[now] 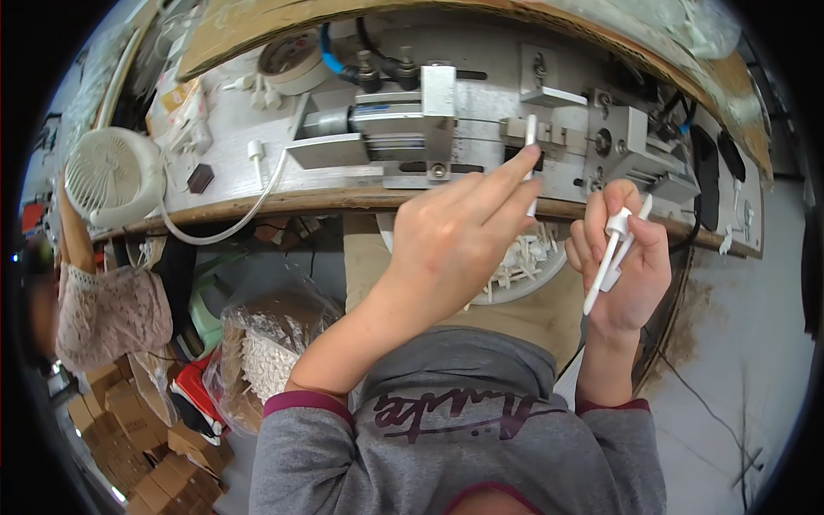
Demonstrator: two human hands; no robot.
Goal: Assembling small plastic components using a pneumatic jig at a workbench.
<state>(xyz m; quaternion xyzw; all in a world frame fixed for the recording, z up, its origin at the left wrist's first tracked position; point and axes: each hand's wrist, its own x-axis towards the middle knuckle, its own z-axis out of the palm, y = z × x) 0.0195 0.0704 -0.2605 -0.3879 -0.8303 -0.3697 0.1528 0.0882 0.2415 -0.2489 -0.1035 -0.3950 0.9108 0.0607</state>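
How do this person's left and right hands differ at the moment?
The left hand shows its back, while the right hand turns its palm side up. The left hand has its fingers at one white stick by the metal machine; the right hand holds two white sticks. Both are bare.

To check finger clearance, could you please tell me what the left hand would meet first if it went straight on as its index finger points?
The left hand would probably meet the small metal block just ahead, up and to the right, though depth is unclear here.
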